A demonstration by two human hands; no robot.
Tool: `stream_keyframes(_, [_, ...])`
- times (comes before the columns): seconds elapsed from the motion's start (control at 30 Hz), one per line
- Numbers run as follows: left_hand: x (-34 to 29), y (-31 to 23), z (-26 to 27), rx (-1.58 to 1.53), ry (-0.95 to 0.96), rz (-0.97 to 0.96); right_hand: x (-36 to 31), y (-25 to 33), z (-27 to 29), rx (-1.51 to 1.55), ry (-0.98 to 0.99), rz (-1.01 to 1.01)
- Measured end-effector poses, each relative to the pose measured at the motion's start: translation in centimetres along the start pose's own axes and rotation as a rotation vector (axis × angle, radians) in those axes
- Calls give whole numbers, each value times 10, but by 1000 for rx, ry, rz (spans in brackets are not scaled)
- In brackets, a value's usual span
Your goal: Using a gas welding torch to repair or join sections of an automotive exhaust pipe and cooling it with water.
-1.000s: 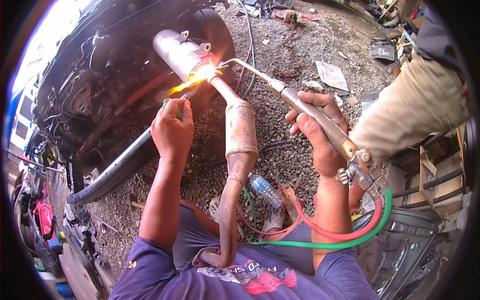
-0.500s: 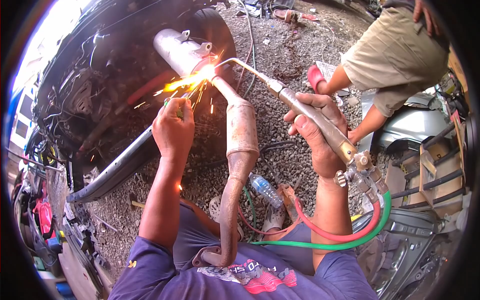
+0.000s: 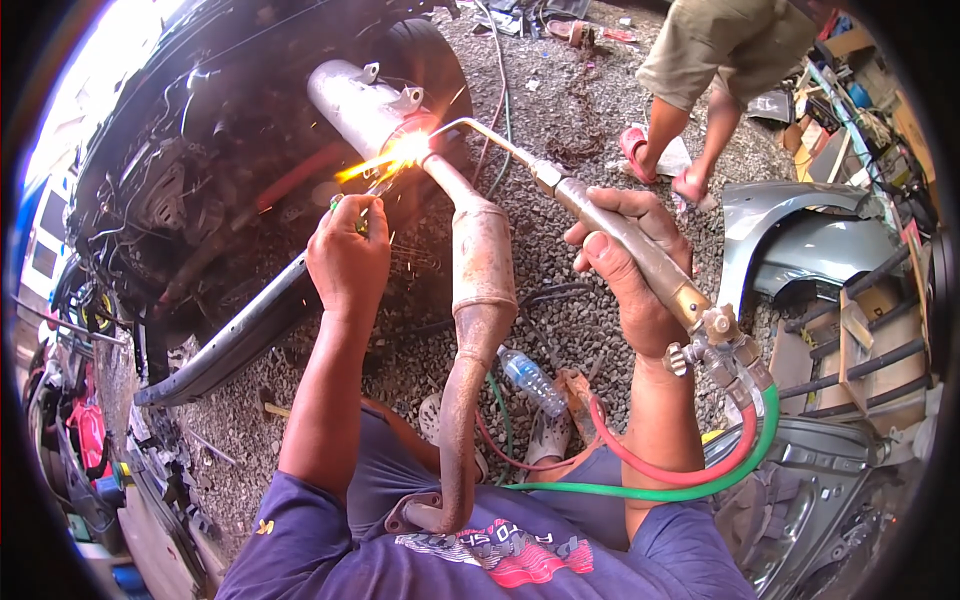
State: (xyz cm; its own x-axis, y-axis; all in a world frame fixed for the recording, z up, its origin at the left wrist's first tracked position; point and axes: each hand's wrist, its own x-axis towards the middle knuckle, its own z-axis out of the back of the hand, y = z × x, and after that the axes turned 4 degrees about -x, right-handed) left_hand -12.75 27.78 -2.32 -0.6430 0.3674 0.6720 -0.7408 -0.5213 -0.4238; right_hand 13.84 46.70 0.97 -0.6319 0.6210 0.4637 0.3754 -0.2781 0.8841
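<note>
Head view: rusty exhaust pipe (image 3: 480, 300) runs from the person's lap up to a silver muffler (image 3: 355, 100); judged heavy, rigid and hot near the flame (image 3: 405, 152), best held low at the flange end. Brass torch (image 3: 630, 245) looks stiff and light, tugged by red and green hoses (image 3: 700, 470). Right hand (image 3: 630, 270) grip is wrapped around the torch handle. Left hand (image 3: 348, 262) grip pinches a thin filler rod (image 3: 372, 188). Clear plastic bottle (image 3: 530, 380), label unreadable, lies on the gravel (image 3: 570, 130).

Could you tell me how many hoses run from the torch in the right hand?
2: a red hose and a green hose, both leaving the valves under the right hand and curving down toward the person's lap.
</note>
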Motion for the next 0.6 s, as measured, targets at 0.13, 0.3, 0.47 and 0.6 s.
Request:
stream_keyframes(0.13, [-1,2,2,-6,-6,-4,0,0,-1,-13,10,17])
stream_keyframes(0.3, [1,-1,2,-4,21,25,-1,0,1,-93,40,15])
stream_keyframes(0.47, [1,2,1,-5,9,12,-1,0,0,-90,43,18])
stream_keyframes(0.6, [2,0,1,-13,5,-5,0,1,1,-103,51,32])
